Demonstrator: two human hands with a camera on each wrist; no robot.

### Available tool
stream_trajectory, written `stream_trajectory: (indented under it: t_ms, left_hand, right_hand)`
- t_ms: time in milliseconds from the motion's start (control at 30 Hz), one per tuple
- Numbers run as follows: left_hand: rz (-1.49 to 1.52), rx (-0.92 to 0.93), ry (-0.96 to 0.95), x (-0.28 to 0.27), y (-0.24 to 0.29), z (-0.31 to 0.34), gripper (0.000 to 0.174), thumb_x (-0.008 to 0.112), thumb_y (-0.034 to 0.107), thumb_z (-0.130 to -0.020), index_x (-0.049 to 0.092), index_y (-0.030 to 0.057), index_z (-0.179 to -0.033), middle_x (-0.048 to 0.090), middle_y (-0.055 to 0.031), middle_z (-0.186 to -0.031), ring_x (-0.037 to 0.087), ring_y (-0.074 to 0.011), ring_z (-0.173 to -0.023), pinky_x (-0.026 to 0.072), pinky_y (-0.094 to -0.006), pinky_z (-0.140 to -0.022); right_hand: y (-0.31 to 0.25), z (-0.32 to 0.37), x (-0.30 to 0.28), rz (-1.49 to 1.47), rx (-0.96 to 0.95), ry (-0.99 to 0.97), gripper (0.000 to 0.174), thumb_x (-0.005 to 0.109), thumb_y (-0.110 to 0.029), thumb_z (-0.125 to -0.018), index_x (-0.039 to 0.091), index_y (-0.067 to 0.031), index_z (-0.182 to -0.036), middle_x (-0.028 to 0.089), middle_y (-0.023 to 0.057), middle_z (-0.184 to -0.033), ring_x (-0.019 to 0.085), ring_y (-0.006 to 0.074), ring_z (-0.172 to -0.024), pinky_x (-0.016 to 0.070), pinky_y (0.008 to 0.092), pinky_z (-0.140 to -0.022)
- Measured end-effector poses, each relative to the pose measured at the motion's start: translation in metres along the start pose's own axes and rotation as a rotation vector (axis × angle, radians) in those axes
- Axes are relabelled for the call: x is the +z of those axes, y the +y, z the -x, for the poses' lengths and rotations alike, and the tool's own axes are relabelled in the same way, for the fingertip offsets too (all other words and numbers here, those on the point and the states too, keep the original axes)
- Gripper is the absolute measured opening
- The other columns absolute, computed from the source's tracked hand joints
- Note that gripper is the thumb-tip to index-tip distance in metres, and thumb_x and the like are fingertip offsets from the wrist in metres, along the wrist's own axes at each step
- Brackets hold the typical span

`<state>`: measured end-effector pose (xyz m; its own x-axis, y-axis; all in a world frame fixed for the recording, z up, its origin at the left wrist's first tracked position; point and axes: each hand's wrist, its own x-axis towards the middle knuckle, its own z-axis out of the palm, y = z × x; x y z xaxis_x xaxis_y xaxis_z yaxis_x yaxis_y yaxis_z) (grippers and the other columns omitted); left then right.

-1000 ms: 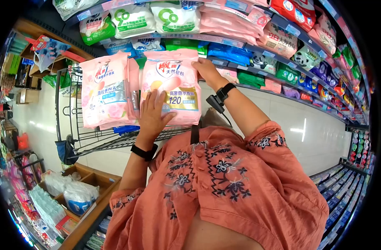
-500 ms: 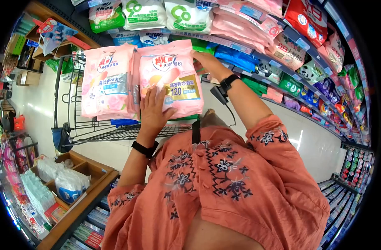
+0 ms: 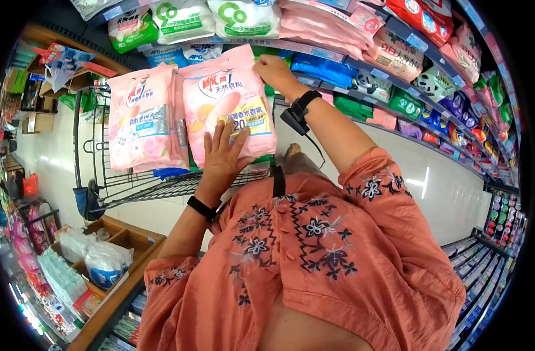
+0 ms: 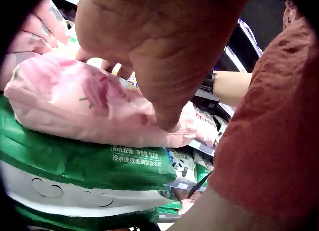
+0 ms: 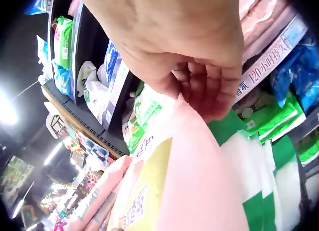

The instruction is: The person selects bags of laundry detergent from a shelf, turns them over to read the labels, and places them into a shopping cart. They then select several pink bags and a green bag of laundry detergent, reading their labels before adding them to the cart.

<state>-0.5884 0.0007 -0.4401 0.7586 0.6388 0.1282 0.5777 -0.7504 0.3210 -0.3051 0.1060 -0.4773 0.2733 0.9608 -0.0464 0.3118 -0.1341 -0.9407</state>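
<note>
In the head view a pink bag of soap powder [image 3: 214, 99] with a gold label lies tilted on top of the cart's load. My right hand [image 3: 279, 75] pinches its upper right corner; the right wrist view shows thumb and curled fingers [image 5: 214, 91] at that corner. With fingers spread, my left hand [image 3: 222, 158] rests on the bag's lower front. Its thumb presses the pink side in the left wrist view. Other pink bags [image 3: 141, 120] are stacked close on the left. Under the held bag lie green and white bags of washing powder [image 4: 94, 166].
The wire cart [image 3: 97, 175] stands before me, with a dark pouch [image 3: 89, 202] on its side. Shelves of bagged detergent [image 3: 326, 67] curve along the front and right. A wooden bin [image 3: 124, 243] with plastic-wrapped goods stands at the lower left.
The gold-labelled bag has shifted left and tilted, its right corner raised. My right hand has moved left with that corner, and my left hand has stayed against the bag's front.
</note>
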Motion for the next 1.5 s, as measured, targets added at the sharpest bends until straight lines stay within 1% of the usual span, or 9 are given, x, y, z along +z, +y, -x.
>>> stream_trajectory:
  t_ms: [333, 433, 733, 933, 1167, 1333, 1400, 1467, 1500]
  left_hand:
    - [0.109, 0.01, 0.074, -0.005, 0.009, 0.009, 0.055, 0.076, 0.022, -0.082, 0.059, 0.0126, -0.133, 0.052, -0.0135, -0.139, 0.044, -0.0365, -0.135, 0.0347, -0.0534, -0.11]
    - [0.212, 0.028, 0.096, -0.005, 0.01, 0.019, 0.049, 0.077, 0.013, -0.078, 0.063, 0.01, -0.124, 0.06, -0.0106, -0.125, 0.053, -0.0336, -0.122, 0.0413, -0.0468, -0.103]
    - [0.198, 0.091, 0.085, -0.012, 0.017, 0.015, 0.044, 0.075, 0.013, -0.078, 0.064, 0.0077, -0.121, 0.063, -0.01, -0.114, 0.058, -0.0316, -0.109, 0.0458, -0.0446, -0.094]
    - [0.258, 0.021, 0.096, -0.014, 0.011, 0.027, 0.041, 0.074, 0.014, -0.081, 0.064, 0.0059, -0.12, 0.063, -0.0117, -0.109, 0.058, -0.0319, -0.105, 0.0474, -0.0433, -0.09]
    - [0.235, -0.068, 0.008, -0.01, 0.013, 0.022, 0.037, 0.07, 0.018, -0.085, 0.064, 0.007, -0.12, 0.06, -0.0111, -0.111, 0.057, -0.0322, -0.104, 0.0464, -0.0442, -0.089]
    - [0.312, -0.002, 0.023, -0.011, -0.016, 0.039, 0.026, 0.066, 0.021, -0.087, 0.067, 0.0037, -0.106, 0.065, -0.0166, -0.096, 0.06, -0.037, -0.097, 0.0465, -0.0483, -0.087]
    - [0.083, -0.055, -0.346, -0.011, -0.042, 0.044, 0.023, 0.06, 0.025, -0.088, 0.068, 0.0045, -0.097, 0.067, -0.0185, -0.105, 0.061, -0.0391, -0.099, 0.0481, -0.0481, -0.088]
    - [0.364, -0.009, 0.117, -0.064, -0.032, 0.038, 0.033, 0.067, 0.024, -0.091, 0.066, 0.0001, -0.113, 0.066, -0.0194, -0.106, 0.064, -0.0342, -0.095, 0.052, -0.043, -0.086]
    - [0.574, -0.281, 0.004, -0.102, -0.019, 0.038, 0.037, 0.069, 0.023, -0.091, 0.065, 0.0034, -0.123, 0.066, -0.019, -0.112, 0.064, -0.0343, -0.105, 0.0519, -0.0431, -0.091]
  right_hand:
    - [-0.002, 0.02, -0.021, -0.25, 0.365, -0.142, 0.05, 0.063, -0.052, -0.09, 0.066, -0.0027, -0.095, 0.068, 0.008, -0.095, 0.067, 0.0186, -0.078, 0.0544, 0.031, -0.061]
    - [-0.025, 0.048, -0.031, -0.097, 0.418, -0.302, 0.047, 0.06, -0.05, -0.096, 0.066, -0.0033, -0.093, 0.067, 0.0049, -0.089, 0.064, 0.0161, -0.082, 0.0565, 0.0354, -0.07]
    - [0.025, 0.055, -0.011, -0.166, 0.29, -0.164, 0.028, 0.069, -0.031, -0.09, 0.066, -0.0029, -0.089, 0.064, 0.0053, -0.075, 0.063, 0.0144, -0.061, 0.0542, 0.0297, -0.054]
    - [-0.016, 0.08, -0.034, -0.061, 0.543, -0.36, 0.059, 0.067, -0.058, -0.088, 0.064, -0.0029, -0.11, 0.068, 0.0068, -0.096, 0.067, 0.0175, -0.08, 0.0579, 0.0317, -0.063]
    - [0.013, 0.129, -0.02, -0.104, 0.436, -0.488, 0.059, 0.066, -0.051, -0.091, 0.065, 0.0015, -0.119, 0.068, 0.009, -0.093, 0.069, 0.0203, -0.078, 0.06, 0.0329, -0.061]
    - [0.024, 0.122, -0.008, -0.04, 0.389, -0.484, 0.046, 0.062, -0.047, -0.095, 0.066, -0.0007, -0.1, 0.067, 0.009, -0.077, 0.066, 0.0186, -0.065, 0.0546, 0.0329, -0.052]
    - [0.037, 0.106, -0.006, 0.231, 0.165, -0.59, 0.049, 0.059, -0.051, -0.095, 0.068, -0.002, -0.095, 0.067, 0.0089, -0.074, 0.063, 0.0203, -0.058, 0.0522, 0.0347, -0.05]
    - [-0.054, 0.112, -0.027, -0.059, 0.309, -0.423, 0.045, 0.061, -0.045, -0.095, 0.066, -0.0003, -0.093, 0.068, 0.0082, -0.077, 0.066, 0.0178, -0.06, 0.0558, 0.0314, -0.054]
    - [-0.088, 0.107, -0.03, -0.056, 0.349, -0.466, 0.042, 0.063, -0.042, -0.094, 0.064, -0.0006, -0.095, 0.068, 0.0071, -0.08, 0.068, 0.0158, -0.066, 0.0572, 0.03, -0.058]
